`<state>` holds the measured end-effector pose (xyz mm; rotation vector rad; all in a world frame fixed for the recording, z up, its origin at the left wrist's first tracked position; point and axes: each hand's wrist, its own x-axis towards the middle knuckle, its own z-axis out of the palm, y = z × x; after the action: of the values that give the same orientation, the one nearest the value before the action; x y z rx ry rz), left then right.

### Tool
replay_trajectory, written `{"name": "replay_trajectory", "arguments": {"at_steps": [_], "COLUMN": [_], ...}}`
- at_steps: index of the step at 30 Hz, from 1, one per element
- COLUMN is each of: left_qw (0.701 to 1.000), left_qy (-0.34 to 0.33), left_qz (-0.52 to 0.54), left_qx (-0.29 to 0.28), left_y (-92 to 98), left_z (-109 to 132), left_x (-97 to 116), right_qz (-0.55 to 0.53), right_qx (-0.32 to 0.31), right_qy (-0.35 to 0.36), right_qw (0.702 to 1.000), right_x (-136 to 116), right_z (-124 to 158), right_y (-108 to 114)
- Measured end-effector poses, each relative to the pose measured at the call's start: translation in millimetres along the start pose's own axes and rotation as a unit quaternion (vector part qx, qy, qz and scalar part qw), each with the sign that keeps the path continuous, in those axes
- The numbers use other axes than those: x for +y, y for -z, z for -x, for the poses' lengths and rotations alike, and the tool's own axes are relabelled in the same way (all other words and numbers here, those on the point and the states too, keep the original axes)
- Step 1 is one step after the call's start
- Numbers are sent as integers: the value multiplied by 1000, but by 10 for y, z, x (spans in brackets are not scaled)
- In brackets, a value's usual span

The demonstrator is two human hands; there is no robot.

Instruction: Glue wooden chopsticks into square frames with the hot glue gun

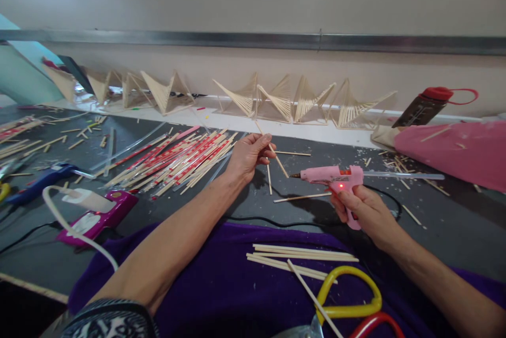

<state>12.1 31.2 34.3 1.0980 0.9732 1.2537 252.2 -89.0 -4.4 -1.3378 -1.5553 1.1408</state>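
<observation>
Between the thumb and fingers of my left hand (252, 156) is a thin wooden stick (281, 163), slanting down to the right. My right hand (361, 206) is wrapped round the handle of a pink glue gun (328, 174) with its red light on. The nozzle points left, at or very close to the stick's lower end; whether they touch I cannot tell. A clear glue stick (403, 175) juts from the gun's back. Beneath my hands, a few more wooden sticks (302, 198) lie on the dark table (237, 206).
Sticks with red-and-white wrappers (190, 161) lie left of centre. Twisted stick models (276, 98) line the wall. At left are a magenta power strip (100, 216) and a blue glue gun (43, 182). Yellow-handled scissors (350, 311) rest on purple cloth (221, 285); a bottle (425, 106) leans at right.
</observation>
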Motion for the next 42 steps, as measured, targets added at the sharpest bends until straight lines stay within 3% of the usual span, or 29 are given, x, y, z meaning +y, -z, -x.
{"name": "replay_trajectory", "arguments": {"at_steps": [42], "left_qw": [999], "left_qy": [35], "left_qz": [20], "left_qx": [8], "left_y": [2], "left_z": [-7], "left_x": [-12], "right_qz": [21], "right_qx": [-5], "right_qy": [9], "right_qw": [1000], "right_x": [10], "right_z": [-8], "right_y": [-7]}}
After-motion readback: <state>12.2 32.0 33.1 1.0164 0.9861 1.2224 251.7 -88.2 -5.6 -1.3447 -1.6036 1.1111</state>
